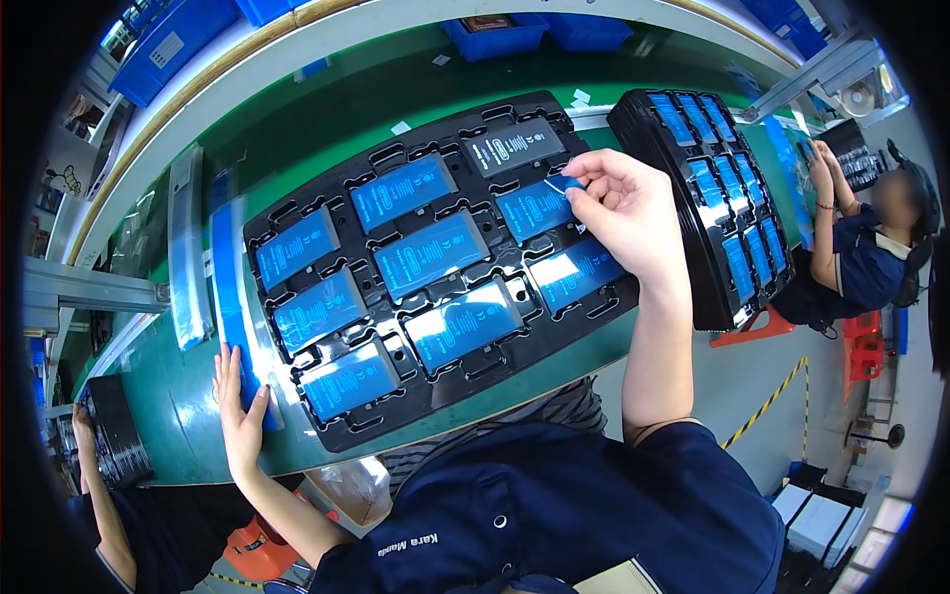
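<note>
A black plastic tray (341,433) holds rows of flat battery packs, most of them blue-faced, like this middle battery (430,255). One dark grey battery (513,148) at the far right of the tray shows no blue face. Over the tray's right side, my right hand (633,213) pinches a small blue piece with a thin pale edge, close above a blue battery (532,210); what it is exactly is unclear. My left hand (240,411) lies with fingers stretched out on a long blue strip (230,297) left of the tray.
Right of the tray rises a stack of black trays (658,238) with blue batteries on top. A clear strip (186,247) lies farther left on the green table (178,396). Blue bins (495,38) stand at the back. Co-workers sit at right (866,247) and lower left.
</note>
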Action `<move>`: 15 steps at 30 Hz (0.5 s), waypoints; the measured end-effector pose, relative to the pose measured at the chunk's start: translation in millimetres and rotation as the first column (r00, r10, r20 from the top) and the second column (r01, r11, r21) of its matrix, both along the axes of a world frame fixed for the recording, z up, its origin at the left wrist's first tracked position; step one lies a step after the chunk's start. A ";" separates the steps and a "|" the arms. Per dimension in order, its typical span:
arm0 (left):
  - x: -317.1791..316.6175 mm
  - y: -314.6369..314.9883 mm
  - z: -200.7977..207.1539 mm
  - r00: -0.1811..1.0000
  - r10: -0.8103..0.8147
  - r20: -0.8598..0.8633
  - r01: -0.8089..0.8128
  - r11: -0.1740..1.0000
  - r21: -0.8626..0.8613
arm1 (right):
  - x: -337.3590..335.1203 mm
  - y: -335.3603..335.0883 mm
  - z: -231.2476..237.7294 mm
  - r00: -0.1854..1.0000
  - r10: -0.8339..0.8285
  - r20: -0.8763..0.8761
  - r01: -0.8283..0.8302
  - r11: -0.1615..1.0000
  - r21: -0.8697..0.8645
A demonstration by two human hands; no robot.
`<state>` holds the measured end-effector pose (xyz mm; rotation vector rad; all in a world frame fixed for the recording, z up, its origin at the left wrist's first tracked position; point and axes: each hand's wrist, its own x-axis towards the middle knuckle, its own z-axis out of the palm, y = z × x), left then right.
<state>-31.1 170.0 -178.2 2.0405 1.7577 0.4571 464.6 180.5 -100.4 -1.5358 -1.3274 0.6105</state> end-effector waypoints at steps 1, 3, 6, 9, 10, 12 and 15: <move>0.7 0.1 0.5 1.000 0.003 -0.005 -0.003 1.000 0.001 | -1.3 0.0 0.6 0.996 0.006 0.089 -0.009 0.999 0.033; 2.8 1.5 0.9 1.000 0.010 -0.014 -0.010 1.000 0.002 | -0.7 -1.1 3.1 0.953 0.039 0.301 -0.062 0.996 0.067; 3.9 4.0 -1.4 0.999 0.028 -0.015 -0.027 0.999 0.026 | -12.6 -5.0 10.7 0.919 -0.055 0.390 -0.019 0.983 0.184; 0.7 1.2 -0.5 0.999 0.043 0.009 -0.044 0.998 0.051 | -12.0 -2.9 3.5 0.898 -0.088 0.432 -0.014 0.974 0.227; 0.5 -0.4 -0.5 0.995 0.069 0.074 -0.075 0.993 0.091 | -10.9 -1.1 1.9 0.869 -0.089 0.487 -0.036 0.970 0.241; -5.9 -0.5 -0.1 0.969 0.144 0.203 -0.170 0.979 0.115 | -12.5 2.0 1.6 0.788 -0.025 0.616 -0.133 0.968 0.210; 0.4 21.2 20.0 0.956 0.181 0.229 -0.262 0.877 0.402 | -15.5 -3.6 4.8 0.772 -0.007 0.635 -0.163 0.964 0.209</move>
